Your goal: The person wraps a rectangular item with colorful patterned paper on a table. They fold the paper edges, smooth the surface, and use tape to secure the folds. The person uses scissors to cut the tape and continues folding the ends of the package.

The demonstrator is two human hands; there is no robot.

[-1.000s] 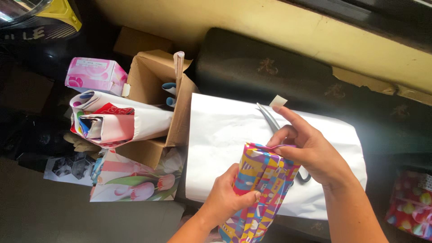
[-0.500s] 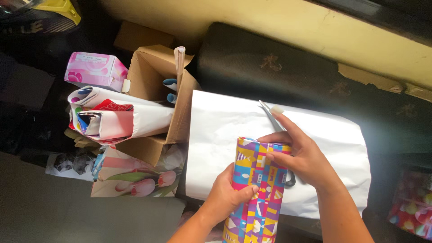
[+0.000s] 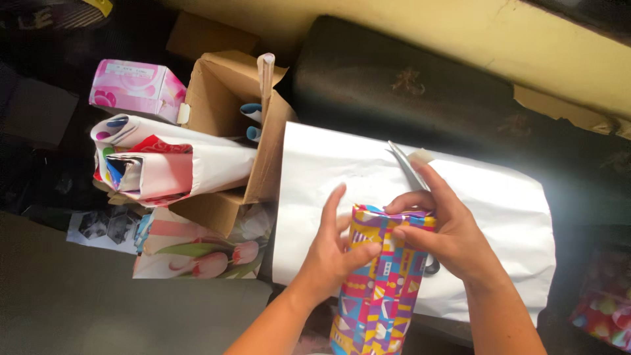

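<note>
A box wrapped in bright patterned paper [image 3: 378, 289] stands on end over a white sheet of paper [image 3: 486, 197]. My left hand [image 3: 332, 253] presses its left side, thumb on the front and fingers raised. My right hand [image 3: 447, 227] grips the top right edge, folding the paper down there. A small piece of tape [image 3: 420, 156] sticks to my right index fingertip. Scissors [image 3: 404, 164] lie on the white sheet behind the box, partly hidden by my right hand.
An open cardboard box [image 3: 230, 131] holds rolls of wrapping paper [image 3: 164, 167] at the left. A pink box [image 3: 135, 89] sits beyond it, and a flowered sheet [image 3: 197, 253] lies below. A dark cushion [image 3: 420, 92] runs along the yellow wall. Another wrapped gift [image 3: 605, 302] is at the right.
My left hand has slid up the box and spread its fingers. The right hand stays on the top edge with the tape on its fingertip. The view shifted slightly.
</note>
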